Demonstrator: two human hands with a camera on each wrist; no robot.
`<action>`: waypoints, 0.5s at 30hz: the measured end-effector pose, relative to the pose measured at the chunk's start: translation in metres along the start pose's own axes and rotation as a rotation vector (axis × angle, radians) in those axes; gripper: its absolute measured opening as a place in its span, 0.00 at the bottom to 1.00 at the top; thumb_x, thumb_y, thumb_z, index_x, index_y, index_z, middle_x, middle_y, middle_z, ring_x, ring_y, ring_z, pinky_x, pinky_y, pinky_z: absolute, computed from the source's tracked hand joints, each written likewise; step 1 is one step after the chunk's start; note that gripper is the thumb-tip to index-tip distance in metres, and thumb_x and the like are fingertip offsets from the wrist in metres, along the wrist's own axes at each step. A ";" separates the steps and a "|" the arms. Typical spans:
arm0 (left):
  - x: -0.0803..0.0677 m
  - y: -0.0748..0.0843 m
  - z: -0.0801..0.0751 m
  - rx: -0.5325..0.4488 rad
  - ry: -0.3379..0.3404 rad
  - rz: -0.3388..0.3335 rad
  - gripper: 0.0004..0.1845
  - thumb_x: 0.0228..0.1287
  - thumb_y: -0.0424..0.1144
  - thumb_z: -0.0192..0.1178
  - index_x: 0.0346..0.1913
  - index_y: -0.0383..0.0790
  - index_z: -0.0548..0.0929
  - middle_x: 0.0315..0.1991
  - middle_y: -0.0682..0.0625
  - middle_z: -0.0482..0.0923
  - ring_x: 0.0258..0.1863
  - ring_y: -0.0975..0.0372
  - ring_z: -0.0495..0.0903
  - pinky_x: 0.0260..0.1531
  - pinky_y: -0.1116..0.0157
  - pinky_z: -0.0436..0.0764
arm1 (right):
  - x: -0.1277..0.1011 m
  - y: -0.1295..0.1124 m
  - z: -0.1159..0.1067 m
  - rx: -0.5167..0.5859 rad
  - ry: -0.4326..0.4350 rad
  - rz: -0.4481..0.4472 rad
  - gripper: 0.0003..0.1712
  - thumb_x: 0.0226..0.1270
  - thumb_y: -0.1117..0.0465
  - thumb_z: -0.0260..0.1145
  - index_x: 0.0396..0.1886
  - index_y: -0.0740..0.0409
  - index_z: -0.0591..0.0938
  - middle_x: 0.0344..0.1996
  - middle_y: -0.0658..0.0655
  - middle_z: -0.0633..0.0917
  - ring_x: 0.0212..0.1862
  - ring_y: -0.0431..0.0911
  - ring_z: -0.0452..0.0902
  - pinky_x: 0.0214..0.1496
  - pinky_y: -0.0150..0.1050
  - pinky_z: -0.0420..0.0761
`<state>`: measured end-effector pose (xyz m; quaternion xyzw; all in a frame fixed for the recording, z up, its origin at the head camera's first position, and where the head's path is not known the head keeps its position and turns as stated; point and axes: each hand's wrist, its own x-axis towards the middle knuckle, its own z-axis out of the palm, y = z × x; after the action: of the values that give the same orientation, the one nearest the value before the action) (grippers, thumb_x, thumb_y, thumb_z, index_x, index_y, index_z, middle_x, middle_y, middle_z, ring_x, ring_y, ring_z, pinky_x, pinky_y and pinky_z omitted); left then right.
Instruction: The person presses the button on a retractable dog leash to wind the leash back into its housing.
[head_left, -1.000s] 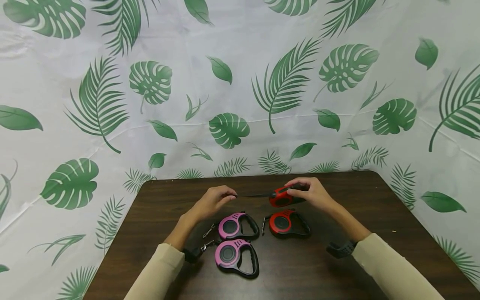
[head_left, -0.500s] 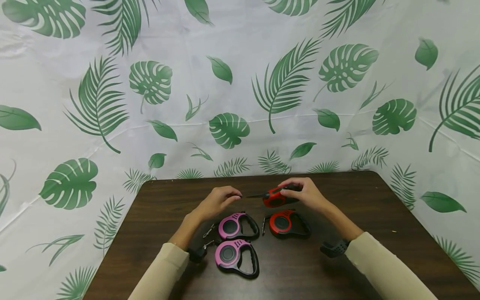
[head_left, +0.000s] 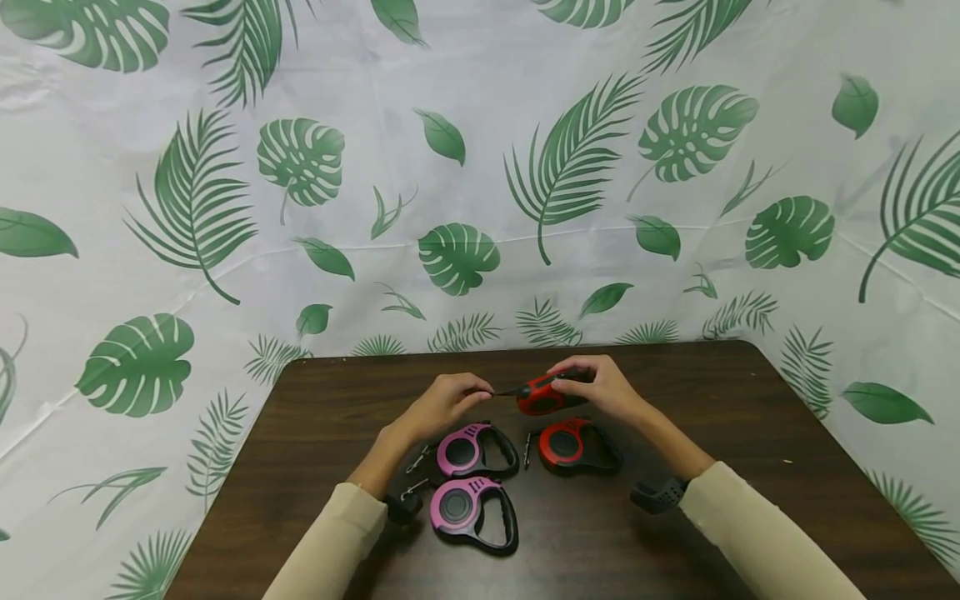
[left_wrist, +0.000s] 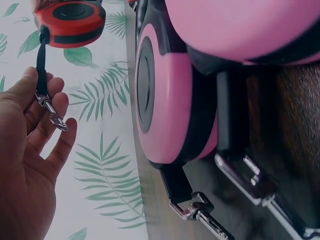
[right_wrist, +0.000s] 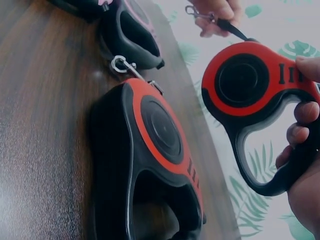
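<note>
My right hand grips the black handle of a red retractable dog leash, held above the table, its thumb at the ribbed button. My left hand pinches the short black strap drawn from that leash, close to its metal snap hook. In the left wrist view the hook hangs across the fingers. Below the hands a second red leash lies on the table. To its left lie two pink retractable leashes, one farther back and one nearer, their hooks pointing left.
The dark wooden table ends at the back against a white cloth printed with green leaves. Dark bands with wrist cameras sit on both wrists, below pale sleeves.
Both hands have shifted, the right one leftward with the red leash and the left one rightward. The stretch of strap between them has become shorter. The leashes on the table stay put.
</note>
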<state>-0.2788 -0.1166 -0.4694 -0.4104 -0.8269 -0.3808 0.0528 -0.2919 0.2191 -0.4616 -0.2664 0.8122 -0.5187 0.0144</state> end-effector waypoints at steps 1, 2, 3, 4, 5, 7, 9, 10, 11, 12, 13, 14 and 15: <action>0.001 0.000 0.000 -0.003 -0.001 -0.002 0.10 0.79 0.34 0.61 0.53 0.31 0.87 0.48 0.41 0.89 0.47 0.57 0.88 0.49 0.60 0.87 | 0.001 -0.001 0.001 0.004 -0.001 0.005 0.14 0.72 0.59 0.74 0.53 0.56 0.90 0.44 0.58 0.90 0.39 0.49 0.83 0.42 0.42 0.85; 0.002 0.000 0.001 -0.005 -0.002 0.000 0.10 0.79 0.34 0.61 0.53 0.31 0.87 0.48 0.40 0.89 0.47 0.57 0.88 0.49 0.60 0.87 | 0.001 -0.002 0.002 0.006 -0.001 0.009 0.14 0.72 0.59 0.74 0.53 0.56 0.90 0.44 0.58 0.90 0.39 0.50 0.83 0.42 0.42 0.85; 0.003 0.000 0.001 -0.007 -0.003 0.003 0.10 0.79 0.34 0.61 0.53 0.32 0.87 0.48 0.40 0.89 0.47 0.57 0.88 0.50 0.60 0.87 | 0.002 -0.003 0.002 0.006 -0.001 0.010 0.14 0.72 0.59 0.74 0.53 0.56 0.90 0.44 0.58 0.90 0.39 0.50 0.83 0.42 0.43 0.86; 0.003 0.001 0.002 -0.011 -0.003 0.006 0.10 0.79 0.34 0.61 0.53 0.31 0.87 0.48 0.39 0.89 0.47 0.57 0.88 0.50 0.60 0.87 | 0.002 -0.003 0.003 0.007 -0.001 0.009 0.14 0.72 0.59 0.74 0.53 0.56 0.90 0.44 0.58 0.90 0.39 0.50 0.84 0.42 0.43 0.86; 0.004 0.001 0.002 -0.012 -0.002 0.008 0.10 0.79 0.34 0.61 0.53 0.32 0.87 0.48 0.39 0.89 0.47 0.57 0.88 0.49 0.60 0.87 | 0.003 -0.003 0.004 0.005 -0.001 0.008 0.14 0.72 0.58 0.74 0.53 0.56 0.90 0.44 0.58 0.90 0.39 0.50 0.83 0.41 0.43 0.86; 0.004 0.002 0.003 -0.010 0.000 0.010 0.10 0.79 0.34 0.61 0.53 0.32 0.87 0.47 0.39 0.89 0.45 0.58 0.88 0.48 0.61 0.87 | 0.004 -0.003 0.006 0.003 -0.001 0.004 0.14 0.71 0.58 0.75 0.53 0.55 0.90 0.43 0.58 0.90 0.38 0.50 0.83 0.40 0.43 0.86; 0.003 0.002 0.004 -0.006 0.002 0.011 0.10 0.79 0.35 0.61 0.53 0.32 0.87 0.47 0.39 0.89 0.44 0.59 0.87 0.47 0.61 0.87 | 0.005 -0.002 0.009 -0.004 -0.003 -0.004 0.13 0.71 0.58 0.74 0.53 0.55 0.90 0.43 0.57 0.90 0.38 0.50 0.83 0.39 0.42 0.85; 0.003 0.002 0.005 -0.003 0.002 0.010 0.10 0.79 0.35 0.61 0.53 0.32 0.87 0.47 0.39 0.89 0.43 0.59 0.87 0.46 0.62 0.87 | 0.005 -0.002 0.010 -0.002 -0.001 -0.006 0.13 0.71 0.58 0.74 0.53 0.55 0.90 0.43 0.57 0.90 0.38 0.49 0.83 0.39 0.42 0.85; 0.003 0.003 0.005 -0.002 0.000 0.008 0.10 0.79 0.35 0.61 0.52 0.32 0.87 0.47 0.39 0.89 0.43 0.59 0.87 0.46 0.62 0.87 | 0.005 -0.001 0.011 0.001 0.000 -0.007 0.13 0.72 0.58 0.74 0.53 0.56 0.90 0.43 0.57 0.90 0.38 0.49 0.83 0.39 0.41 0.85; 0.003 0.003 0.005 -0.004 -0.002 0.007 0.10 0.80 0.35 0.61 0.53 0.31 0.87 0.47 0.38 0.89 0.43 0.58 0.87 0.45 0.62 0.87 | 0.005 -0.001 0.012 0.007 0.002 -0.009 0.13 0.72 0.59 0.74 0.53 0.57 0.90 0.43 0.57 0.91 0.38 0.50 0.84 0.39 0.42 0.86; 0.003 0.004 0.006 -0.007 -0.004 0.005 0.11 0.80 0.35 0.61 0.53 0.31 0.87 0.46 0.38 0.89 0.42 0.57 0.87 0.45 0.62 0.87 | 0.005 -0.001 0.012 0.011 0.005 -0.008 0.14 0.72 0.59 0.74 0.53 0.57 0.90 0.43 0.57 0.91 0.38 0.50 0.84 0.39 0.43 0.86; 0.003 0.004 0.006 -0.012 -0.006 0.004 0.11 0.80 0.34 0.60 0.53 0.30 0.87 0.46 0.37 0.89 0.42 0.56 0.88 0.45 0.62 0.87 | 0.005 -0.001 0.013 0.016 0.007 -0.008 0.13 0.72 0.59 0.74 0.53 0.57 0.90 0.43 0.57 0.91 0.38 0.51 0.84 0.39 0.44 0.87; 0.003 0.005 0.006 -0.020 -0.008 0.002 0.11 0.80 0.34 0.60 0.53 0.29 0.87 0.46 0.37 0.89 0.43 0.54 0.88 0.45 0.62 0.87 | 0.005 -0.001 0.014 0.019 0.008 -0.008 0.13 0.72 0.59 0.74 0.53 0.57 0.90 0.44 0.57 0.91 0.38 0.51 0.84 0.40 0.45 0.87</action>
<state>-0.2762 -0.1084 -0.4696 -0.4130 -0.8229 -0.3876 0.0457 -0.2918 0.2051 -0.4659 -0.2675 0.8061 -0.5277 0.0117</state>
